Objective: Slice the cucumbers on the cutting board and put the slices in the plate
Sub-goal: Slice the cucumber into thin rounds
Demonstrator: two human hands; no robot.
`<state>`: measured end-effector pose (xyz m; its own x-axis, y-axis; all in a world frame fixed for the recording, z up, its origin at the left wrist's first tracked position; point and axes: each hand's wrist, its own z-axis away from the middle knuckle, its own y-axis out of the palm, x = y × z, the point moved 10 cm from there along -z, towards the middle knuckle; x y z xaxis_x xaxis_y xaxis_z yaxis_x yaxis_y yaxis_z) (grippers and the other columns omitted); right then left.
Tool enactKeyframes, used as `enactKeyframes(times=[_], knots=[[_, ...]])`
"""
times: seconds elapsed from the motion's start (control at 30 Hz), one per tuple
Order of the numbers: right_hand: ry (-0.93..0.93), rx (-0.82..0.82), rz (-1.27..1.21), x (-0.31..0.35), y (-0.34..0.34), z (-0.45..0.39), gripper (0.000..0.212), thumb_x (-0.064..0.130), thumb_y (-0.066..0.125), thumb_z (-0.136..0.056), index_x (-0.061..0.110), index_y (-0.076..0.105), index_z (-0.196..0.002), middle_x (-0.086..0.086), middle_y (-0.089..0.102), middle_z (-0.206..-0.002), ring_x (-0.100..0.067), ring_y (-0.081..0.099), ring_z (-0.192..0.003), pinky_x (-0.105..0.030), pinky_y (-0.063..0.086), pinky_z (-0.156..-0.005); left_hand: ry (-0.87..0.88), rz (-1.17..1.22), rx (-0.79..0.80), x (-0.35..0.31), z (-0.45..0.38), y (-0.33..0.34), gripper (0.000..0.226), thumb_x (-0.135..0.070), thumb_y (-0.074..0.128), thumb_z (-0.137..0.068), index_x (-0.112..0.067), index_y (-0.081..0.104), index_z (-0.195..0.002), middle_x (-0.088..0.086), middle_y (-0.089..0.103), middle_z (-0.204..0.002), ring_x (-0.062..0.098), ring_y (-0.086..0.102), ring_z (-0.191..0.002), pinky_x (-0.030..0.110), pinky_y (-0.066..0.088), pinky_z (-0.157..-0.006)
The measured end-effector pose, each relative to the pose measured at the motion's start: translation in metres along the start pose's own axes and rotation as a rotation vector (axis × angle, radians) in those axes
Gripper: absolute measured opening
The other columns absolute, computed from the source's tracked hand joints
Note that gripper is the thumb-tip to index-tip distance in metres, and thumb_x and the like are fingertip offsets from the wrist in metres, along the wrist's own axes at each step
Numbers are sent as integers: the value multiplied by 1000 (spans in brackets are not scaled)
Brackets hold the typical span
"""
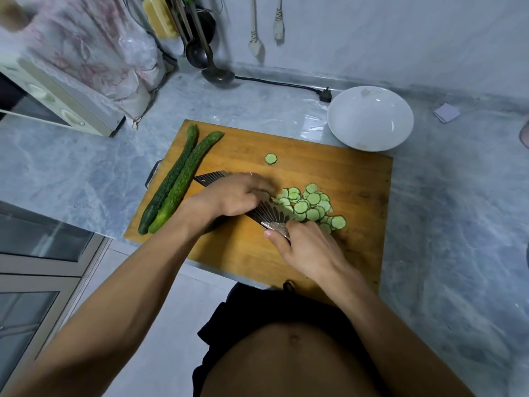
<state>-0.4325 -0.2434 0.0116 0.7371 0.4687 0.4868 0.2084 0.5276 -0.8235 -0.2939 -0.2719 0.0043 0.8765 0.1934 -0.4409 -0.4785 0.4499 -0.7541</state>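
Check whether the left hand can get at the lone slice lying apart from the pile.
Probably yes: the lone slice lies just beyond the left hand on bare board, nothing between, but that hand rests on the knife.

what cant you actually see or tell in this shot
- Head view: the cucumber piece being cut is hidden under the left hand.
- Most of the knife blade is covered by the left hand; its handle by the right hand.
- The cutting board near edge is hidden behind the right forearm.
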Motion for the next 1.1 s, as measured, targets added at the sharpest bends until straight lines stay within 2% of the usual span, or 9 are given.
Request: enactKeyframes(times=[0.1, 0.17, 0.33, 0.4, 0.57, 0.67, 0.73, 0.93, 1.1], knots=[[0, -2, -9, -2, -2, 2, 51, 63, 36, -98, 16, 50, -85, 2, 51, -67, -15, 48, -53, -29, 29, -43, 61, 40, -172, -1, 13, -22, 53, -25, 36, -74, -22, 74, -111, 0, 69, -120, 21, 59, -114, 34, 47, -98], [-14, -7, 10, 1, -4, 3, 50, 63, 35, -98, 16, 49, -85, 5, 46, -65, -11, 44, -51, -27, 26, -42, 62, -17, -141, -1, 15, -21, 52, -23, 36, -72, -23, 75, -106, -1, 70, -115, 21, 60, -110, 36, 48, -96], [-53, 4, 67, 13, -1, 3, 52, 64, 34, -98, 15, 48, -85, -4, 54, -75, -27, 56, -65, -32, 31, -49, -67, -64, 98, 9, -7, -2, 45, -6, 44, -90, -25, 67, -123, 2, 62, -132, 24, 54, -122, 37, 44, -104], [-37, 20, 41, 12, 5, 3, 52, 64, 35, -98, 16, 49, -85, -3, 54, -75, -28, 59, -68, -32, 34, -52, -55, 21, 53, 8, -11, -5, 52, 3, 45, -87, -21, 64, -129, 3, 59, -138, 22, 52, -127, 33, 41, -107], [64, 52, -179, -9, 16, 0, 57, 64, 36, -97, 15, 56, -76, -4, 60, -71, -21, 59, -61, -35, 45, -52, 119, 232, -587, 0, 36, -65, 47, 2, 47, -82, -18, 72, -116, -1, 67, -116, 14, 59, -110, 25, 46, -94], [143, 85, -345, -19, 25, -1, 62, 66, 32, -97, 16, 62, -77, -5, 67, -76, -20, 64, -65, -41, 54, -61, 79, 373, -998, 21, 89, -75, 35, 0, 48, -81, -12, 75, -100, -7, 66, -97, 6, 59, -91, 18, 47, -80], [172, 94, -418, -21, 26, -2, 69, 70, 29, -95, 13, 65, -79, -5, 70, -78, -19, 67, -68, -45, 57, -68, -4, 396, -1101, 42, 104, -57, 31, 2, 51, -81, -11, 75, -95, -7, 66, -94, 0, 58, -87, 18, 48, -78], [195, 132, -505, -5, 21, -5, 70, 64, 29, -99, 6, 65, -81, -5, 60, -64, -20, 57, -54, -44, 54, -62, -85, 169, -720, 71, 60, 25, 36, -28, 61, -88, -16, 68, -122, 1, 64, -124, 21, 60, -109, 37, 53, -88], [129, 128, -421, 12, 17, -3, 65, 58, 28, -102, 10, 59, -72, -10, 64, -72, -26, 61, -63, -41, 49, -59, -50, 56, -860, 75, 58, 42, 26, -17, 66, -93, -13, 71, -118, 5, 66, -122, 26, 61, -107, 34, 54, -79]])
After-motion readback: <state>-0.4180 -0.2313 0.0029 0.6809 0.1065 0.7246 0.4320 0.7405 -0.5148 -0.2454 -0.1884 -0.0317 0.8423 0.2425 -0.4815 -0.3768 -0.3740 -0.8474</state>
